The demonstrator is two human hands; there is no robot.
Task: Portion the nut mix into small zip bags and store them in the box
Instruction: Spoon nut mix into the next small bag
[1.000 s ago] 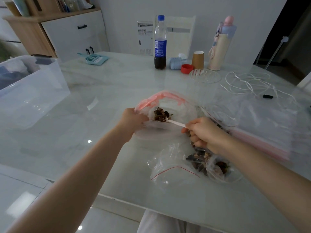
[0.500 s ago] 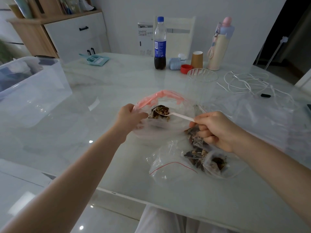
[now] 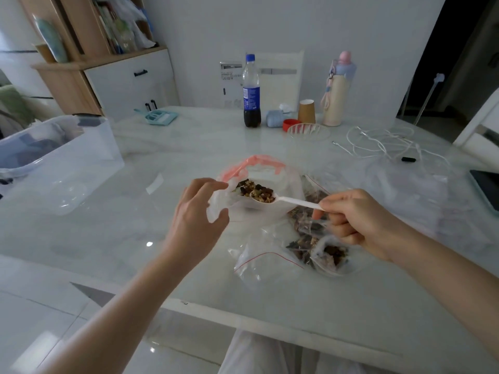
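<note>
One heaped spoon (image 3: pixel 272 198) of nut mix hangs over the big bag (image 3: pixel 259 193), pinched by the right hand (image 3: pixel 361 222). Left hand (image 3: pixel 197 211) is loose-fingered beside the bag, holding nothing; a wobble likely scatters nuts onto the surface (image 3: pixel 135 238).

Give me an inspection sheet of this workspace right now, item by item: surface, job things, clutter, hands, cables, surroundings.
Surface: glossy pale marble table, with glare spots.
Job's things: large bag with pink zip, open, nut mix inside; white spoon loaded with mix above its mouth; small zip bags with nuts near the front edge; clear box at far left.
Clutter: cola bottle, paper cup, red cap, flask, teal dustpan.
Grippers: left hand open beside the large bag's edge; right hand pinches the spoon handle.
Cables: white cable coiled loose at right.
Surroundings: wooden cabinet and a white wall behind.
</note>
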